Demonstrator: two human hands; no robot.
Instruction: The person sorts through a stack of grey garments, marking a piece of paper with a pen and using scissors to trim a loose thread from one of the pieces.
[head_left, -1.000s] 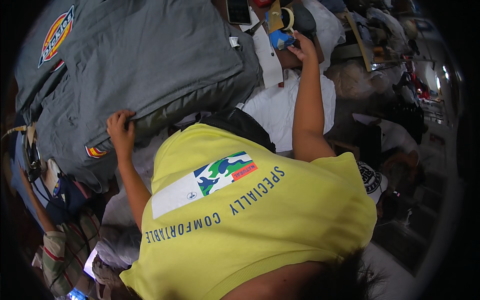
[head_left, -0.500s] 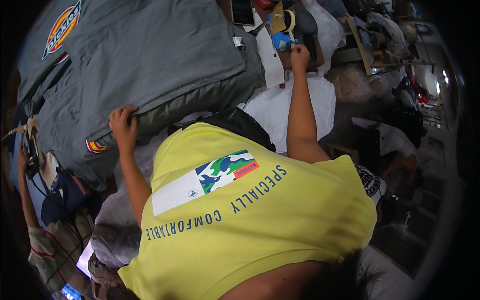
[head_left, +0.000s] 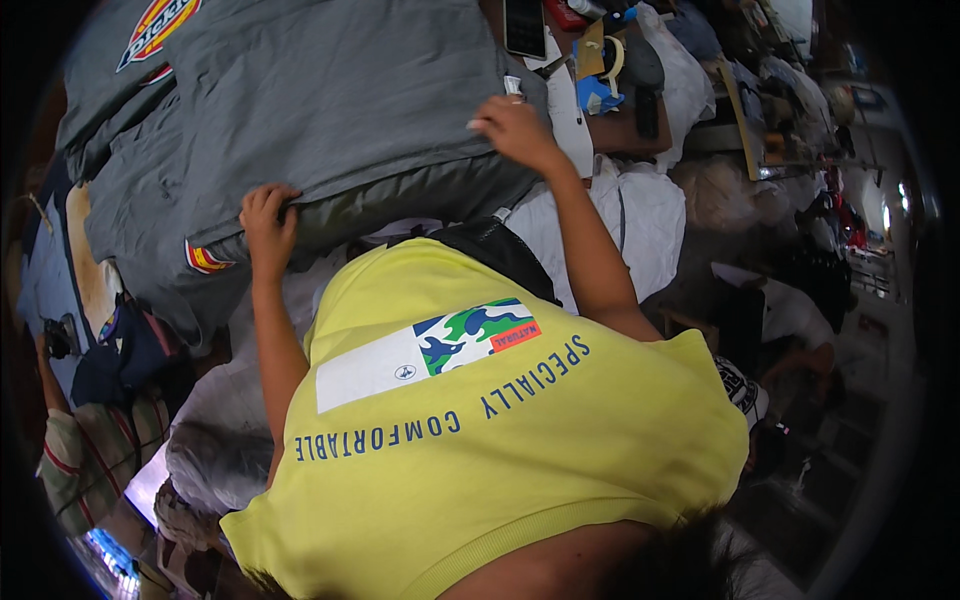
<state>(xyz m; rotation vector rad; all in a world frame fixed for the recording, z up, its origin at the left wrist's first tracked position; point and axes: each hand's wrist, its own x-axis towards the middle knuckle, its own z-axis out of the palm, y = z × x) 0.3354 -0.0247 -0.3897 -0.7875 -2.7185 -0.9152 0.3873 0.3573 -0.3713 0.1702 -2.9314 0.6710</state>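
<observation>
A stack of dark grey garments point(head_left: 330, 90), with a red-and-yellow patch near its far left, fills the upper left. My left hand point(head_left: 268, 228) is at the stack's near edge, fingers bent over the cloth and thumb against the fold. Above the right end of the stack is my right hand point(head_left: 515, 130), beside a small white label point(head_left: 514, 86). Its fingers point left and are pressed together. Something pale shows at the fingertips, too small to name. A second, smaller patch point(head_left: 206, 257) sits on cloth left of my left hand.
Right of the stack are a phone point(head_left: 524, 26), white paper point(head_left: 571, 120), a tape roll point(head_left: 613, 60) and a blue crumpled piece point(head_left: 598, 97). White plastic point(head_left: 640, 215) lies nearer me. A co-worker's striped sleeve point(head_left: 75, 460) shows at the lower left; another person sits at right.
My right hand has moved left from beside the tape roll and blue piece to above the garments. My left hand stays at the cloth's edge. The co-worker's hand at left has lowered.
</observation>
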